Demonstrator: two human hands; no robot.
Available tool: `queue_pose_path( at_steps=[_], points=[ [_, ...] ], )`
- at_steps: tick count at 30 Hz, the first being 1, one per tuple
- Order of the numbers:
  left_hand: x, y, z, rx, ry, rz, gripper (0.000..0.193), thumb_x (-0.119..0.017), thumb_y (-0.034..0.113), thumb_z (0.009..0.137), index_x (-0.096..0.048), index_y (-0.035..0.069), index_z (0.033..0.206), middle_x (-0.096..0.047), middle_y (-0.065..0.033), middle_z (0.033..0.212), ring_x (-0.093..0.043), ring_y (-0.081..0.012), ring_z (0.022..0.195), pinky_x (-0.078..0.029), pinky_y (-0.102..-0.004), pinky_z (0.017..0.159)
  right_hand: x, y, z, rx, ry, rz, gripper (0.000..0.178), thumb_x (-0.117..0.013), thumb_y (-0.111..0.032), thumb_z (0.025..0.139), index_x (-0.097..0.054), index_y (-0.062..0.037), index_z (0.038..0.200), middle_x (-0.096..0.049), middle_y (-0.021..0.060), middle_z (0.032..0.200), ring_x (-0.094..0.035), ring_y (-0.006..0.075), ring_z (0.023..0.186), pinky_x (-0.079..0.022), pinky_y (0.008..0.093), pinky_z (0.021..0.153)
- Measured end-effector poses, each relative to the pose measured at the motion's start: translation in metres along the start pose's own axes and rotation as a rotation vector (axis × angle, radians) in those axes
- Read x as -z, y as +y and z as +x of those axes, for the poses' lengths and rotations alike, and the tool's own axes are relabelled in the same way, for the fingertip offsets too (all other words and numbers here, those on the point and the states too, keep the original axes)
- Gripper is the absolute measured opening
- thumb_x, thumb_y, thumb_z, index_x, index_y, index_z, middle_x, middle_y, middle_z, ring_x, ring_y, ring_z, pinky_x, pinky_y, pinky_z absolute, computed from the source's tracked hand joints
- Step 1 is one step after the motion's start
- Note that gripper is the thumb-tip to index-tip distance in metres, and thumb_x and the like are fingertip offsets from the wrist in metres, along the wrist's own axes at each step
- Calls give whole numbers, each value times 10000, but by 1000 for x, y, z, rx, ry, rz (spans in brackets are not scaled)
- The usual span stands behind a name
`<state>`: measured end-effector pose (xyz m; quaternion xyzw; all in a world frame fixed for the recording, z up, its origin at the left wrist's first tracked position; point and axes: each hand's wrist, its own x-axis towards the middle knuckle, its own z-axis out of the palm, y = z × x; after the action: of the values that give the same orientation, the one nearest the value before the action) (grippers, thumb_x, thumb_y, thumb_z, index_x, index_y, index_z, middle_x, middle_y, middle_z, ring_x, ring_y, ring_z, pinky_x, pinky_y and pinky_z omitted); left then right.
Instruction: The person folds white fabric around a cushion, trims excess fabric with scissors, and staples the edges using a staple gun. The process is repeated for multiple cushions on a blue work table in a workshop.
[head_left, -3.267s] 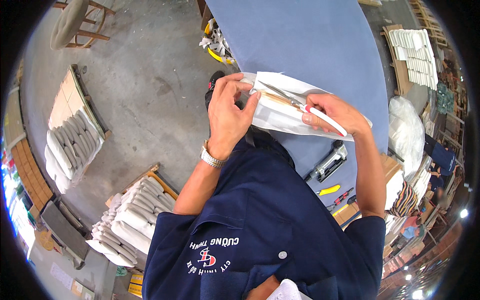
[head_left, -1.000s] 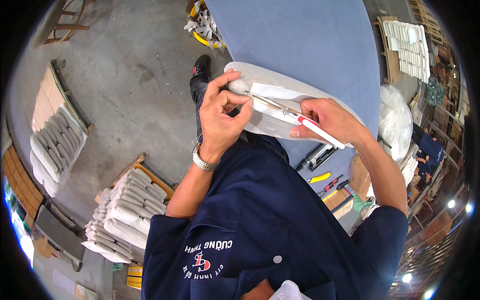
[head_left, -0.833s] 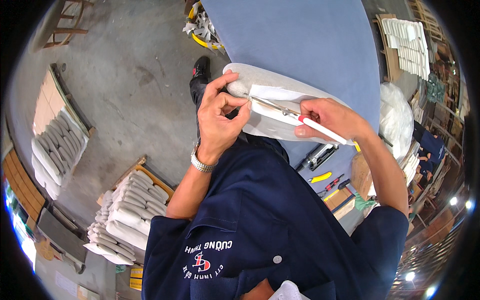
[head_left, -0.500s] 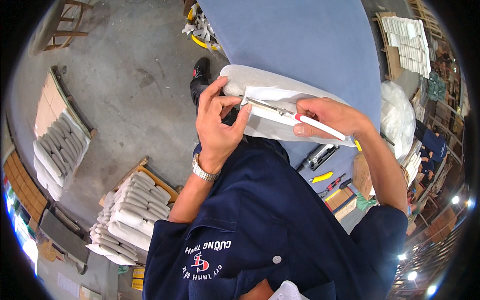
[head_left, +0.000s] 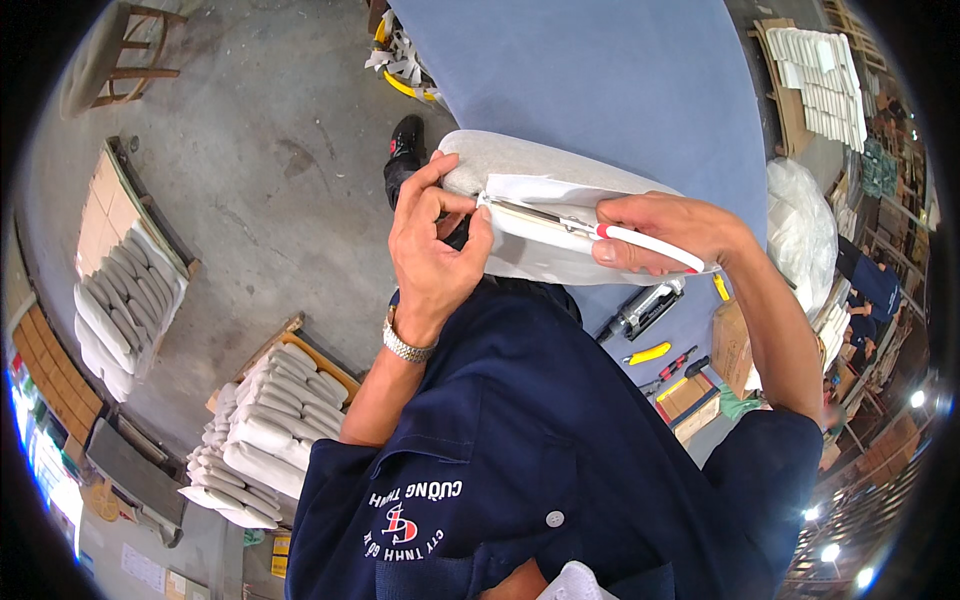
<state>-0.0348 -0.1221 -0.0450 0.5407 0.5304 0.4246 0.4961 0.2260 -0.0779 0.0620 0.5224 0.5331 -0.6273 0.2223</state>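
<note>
Grey fabric covers the long, rounded padded panel (head_left: pixel 560 152) that lies at the near left edge of the broad blue-grey table (head_left: pixel 600 80), jutting partly past it toward the person. White lining cloth (head_left: pixel 535 187) stands up along its opened side. Across that side run long-bladed metal scissors with red-and-white handles (head_left: pixel 577 225), their tips pointing left.

The right hand (head_left: pixel 668 230) has its fingers closed around the scissors' handles, thumb on the near side; the blades lie close together. The left hand (head_left: pixel 437 240) narrows its thumb and index finger to a pinch on the cloth at the blade tips, while another finger touches the panel's rounded end.

Nearer the person on the table sit a silver-and-black power hand tool (head_left: pixel 642 311), just below the panel, and a small yellow-handled tool (head_left: pixel 649 353). Left of the table, a yellow-rimmed container (head_left: pixel 405 88) holds pale scraps.
</note>
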Motion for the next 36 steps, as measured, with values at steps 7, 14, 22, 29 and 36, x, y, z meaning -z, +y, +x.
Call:
queue_pose_path(
  at_steps=[7, 14, 22, 29, 36],
  points=[
    [3, -8, -3, 12, -18, -14, 124, -759, 1, 879, -637, -17, 864, -571, -200, 1402, -568, -304, 1352, -657, -335, 873, -2, -3, 1, 3, -28, 45, 818, -455, -873, 904, -689, -94, 988, -565, 11, 695, -557, 121, 557, -434, 317, 509],
    [-1, -24, -5, -41, -22, -290, 99, -751, -72, 850, -672, -28, 812, -536, -198, 1439, -434, -401, 1466, -606, -349, 973, -3, -12, 1, -60, -31, 102, 774, -530, -821, 914, -668, -59, 932, -571, 36, 692, -568, 158, 584, -453, 342, 549],
    [-4, -28, -3, -118, -8, -265, 85, -769, -47, 828, -703, -17, 784, -548, -196, 1446, -414, -427, 1479, -607, -338, 941, -8, -13, 1, 90, 162, -193, 830, -586, -871, 839, -565, -48, 737, -525, 80, 640, -551, 237, 621, -441, 394, 576],
    [-1, -25, 0, -98, -34, -214, 81, -763, -35, 820, -703, -22, 767, -572, -197, 1446, -421, -414, 1481, -621, -309, 832, -11, -12, 6, 84, 205, -125, 803, -610, -856, 838, -547, -66, 704, -495, 62, 604, -511, 221, 583, -417, 387, 547],
    [0, -26, 2, -45, -63, -308, 98, -748, -68, 829, -688, -25, 766, -539, -206, 1495, -363, -400, 1510, -619, -289, 838, -10, -9, 14, 81, 238, -135, 781, -689, -810, 814, -535, -62, 653, -493, 55, 579, -520, 200, 578, -412, 378, 534]
  ],
)
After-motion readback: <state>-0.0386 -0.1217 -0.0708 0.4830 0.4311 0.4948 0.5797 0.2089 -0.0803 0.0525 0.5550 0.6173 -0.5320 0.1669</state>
